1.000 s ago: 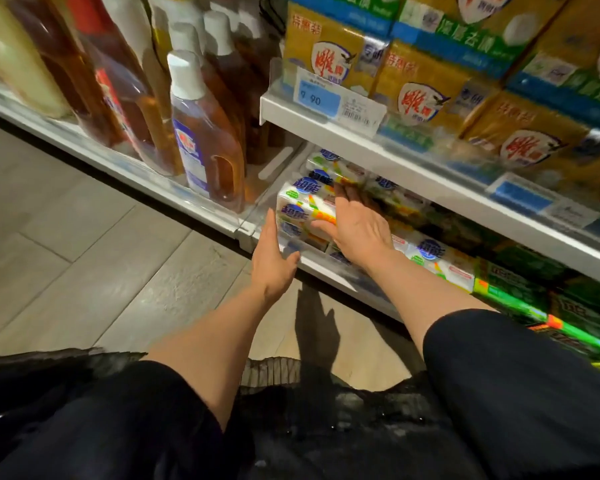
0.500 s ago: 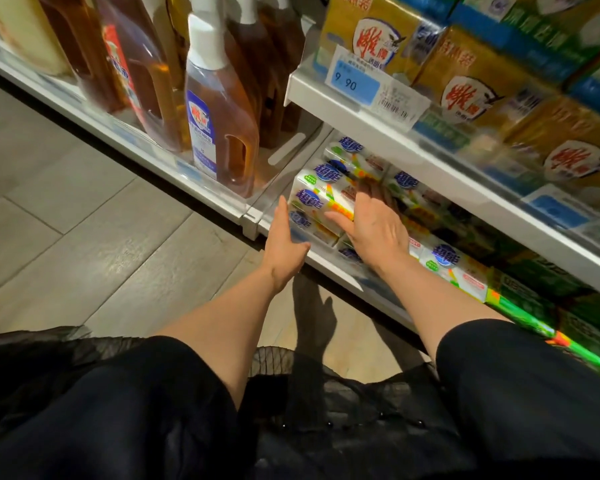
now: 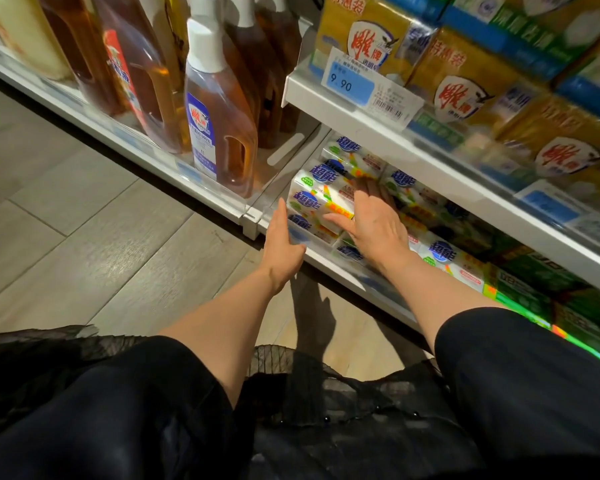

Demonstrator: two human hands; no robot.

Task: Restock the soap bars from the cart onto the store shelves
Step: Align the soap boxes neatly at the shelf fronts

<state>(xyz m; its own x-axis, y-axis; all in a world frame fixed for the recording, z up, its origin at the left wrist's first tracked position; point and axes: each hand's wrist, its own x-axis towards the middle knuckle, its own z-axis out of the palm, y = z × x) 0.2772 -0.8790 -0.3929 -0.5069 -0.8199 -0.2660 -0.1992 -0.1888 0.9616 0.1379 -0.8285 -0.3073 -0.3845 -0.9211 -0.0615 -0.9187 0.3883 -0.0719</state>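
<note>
White soap bars [image 3: 317,199] with blue and green labels are stacked at the left end of the bottom shelf [image 3: 329,263]. My left hand [image 3: 281,244] presses flat against the left side of the stack, fingers straight. My right hand [image 3: 373,223] lies on top of the stack with straight fingers, thumb across the front of one bar. More soap bars [image 3: 447,261] continue to the right along the shelf. The cart is hidden from view.
Amber liquid bottles [image 3: 219,116] stand on the neighbouring shelf to the left. Yellow soap packs [image 3: 465,84] fill the upper shelf behind a 9.90 price tag [image 3: 352,83]. Green packs [image 3: 541,289] lie at right. Grey wood-look floor [image 3: 84,237] lies below left.
The view has moved closer and slightly left. Both hands stay pressed on the same soap stack; the left hand has slid a little further along its side.
</note>
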